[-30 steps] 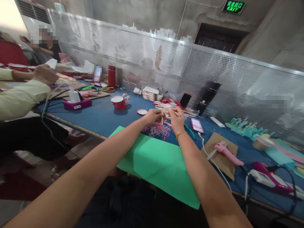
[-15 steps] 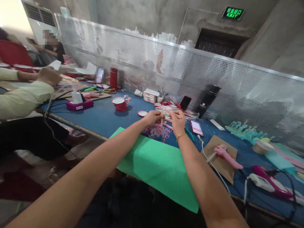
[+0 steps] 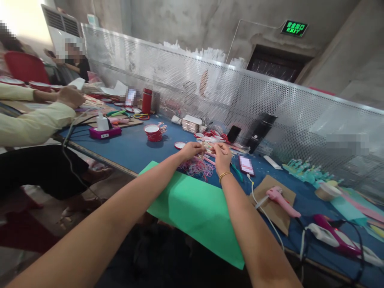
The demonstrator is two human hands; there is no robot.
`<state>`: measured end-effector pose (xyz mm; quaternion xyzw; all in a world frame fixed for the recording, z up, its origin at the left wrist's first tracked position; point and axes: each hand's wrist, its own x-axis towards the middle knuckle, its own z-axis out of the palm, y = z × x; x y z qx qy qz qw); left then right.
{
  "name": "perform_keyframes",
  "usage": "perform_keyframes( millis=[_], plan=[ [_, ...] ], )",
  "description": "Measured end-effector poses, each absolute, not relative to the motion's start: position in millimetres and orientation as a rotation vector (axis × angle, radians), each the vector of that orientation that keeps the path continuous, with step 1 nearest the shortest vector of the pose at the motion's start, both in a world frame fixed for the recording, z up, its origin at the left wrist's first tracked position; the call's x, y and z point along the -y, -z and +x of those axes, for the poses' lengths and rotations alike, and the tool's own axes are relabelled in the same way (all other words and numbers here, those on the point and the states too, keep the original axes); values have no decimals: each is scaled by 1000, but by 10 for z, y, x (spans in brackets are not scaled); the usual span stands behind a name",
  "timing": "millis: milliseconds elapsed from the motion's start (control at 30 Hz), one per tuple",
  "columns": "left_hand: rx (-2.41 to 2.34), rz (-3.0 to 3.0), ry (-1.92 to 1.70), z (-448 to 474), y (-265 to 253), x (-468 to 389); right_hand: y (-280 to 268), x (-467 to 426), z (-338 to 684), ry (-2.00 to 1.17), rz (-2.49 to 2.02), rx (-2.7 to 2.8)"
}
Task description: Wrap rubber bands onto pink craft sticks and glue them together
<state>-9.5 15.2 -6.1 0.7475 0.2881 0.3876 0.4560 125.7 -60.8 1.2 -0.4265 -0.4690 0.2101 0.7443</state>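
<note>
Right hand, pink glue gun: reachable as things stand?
Probably yes. The pink glue gun lies uncovered on brown cardboard, to the right of the right forearm. A white cable passes by its nozzle, leaving the handle free; the right hand would first have to leave the left hand.

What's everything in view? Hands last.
Strip: 1, pale, centre
Loop pile: 1, pink/purple, centre
Sheet: 1, green, near edge
Glue gun: 1 clear, pink, right
Power strips: 2, purple, left/right
Phones: 2+, dark, right
Round stack: 1, red/white, left
Mesh screen: 1, silver, behind
Exit sign: 1, green, upper right
Table: 1, blue, centre
People: 2+, one yellow-sleeved, left
Clutter: uncounted, mixed, across table
Left hand: 1, bare, centre
Right hand: 1, bracelet gold, centre
</note>
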Motion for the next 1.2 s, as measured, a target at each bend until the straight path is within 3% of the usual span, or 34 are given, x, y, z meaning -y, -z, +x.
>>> perform_keyframes(
  millis=[300,1200],
  plan=[
    [-583,2093,-1082,-118,95,-250,43,574,1274,-432,-981,1029],
    [-822,2228,-859,-133,147,-205,11,764,1243,-375,-1067,918]
  ],
)
